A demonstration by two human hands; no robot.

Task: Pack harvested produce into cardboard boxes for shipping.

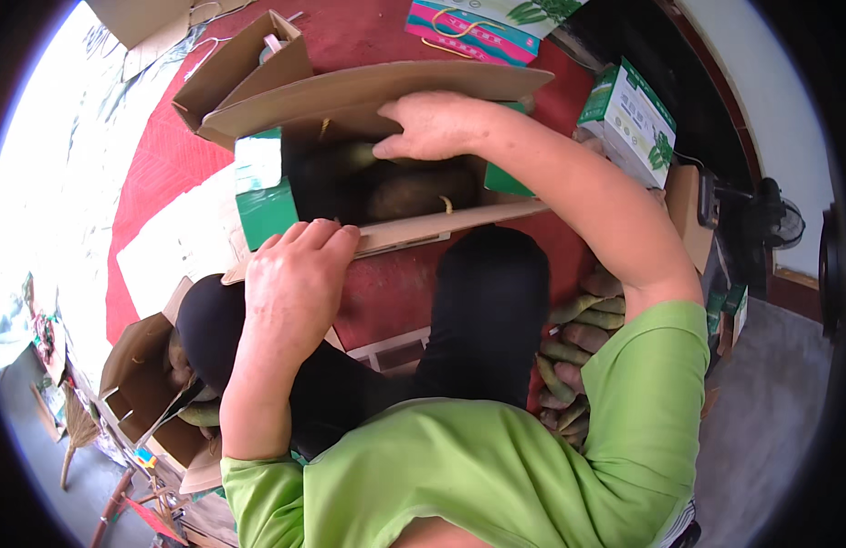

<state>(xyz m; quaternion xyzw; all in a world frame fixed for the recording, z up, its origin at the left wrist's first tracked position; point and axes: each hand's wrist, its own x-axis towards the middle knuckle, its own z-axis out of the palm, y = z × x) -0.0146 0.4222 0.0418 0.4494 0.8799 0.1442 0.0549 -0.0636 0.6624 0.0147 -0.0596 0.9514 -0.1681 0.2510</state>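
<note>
An opened cardboard carton (266, 210) with green and white end flaps stands in front of my knees. Inside its shaded interior lie long, thick root vegetables (409, 194), brownish with greenish ends. My left hand (299, 260) has its fingers curled over the near flap (404, 236) at the carton's left corner. My right hand (432, 126) reaches over the carton, close to the raised far flap (350, 91). Its thumb and forefinger are apart, the thumb pointing down toward a greenish vegetable end. Its other fingers are partly hidden, and whether it touches the flap cannot be made out.
More root vegetables (569, 352) lie piled on the red floor covering by my right side. Another opened carton (135, 365) holding vegetables stands at my left. Beyond are a small brown box (245, 68), a white and green carton (628, 123) and a black fan (777, 215).
</note>
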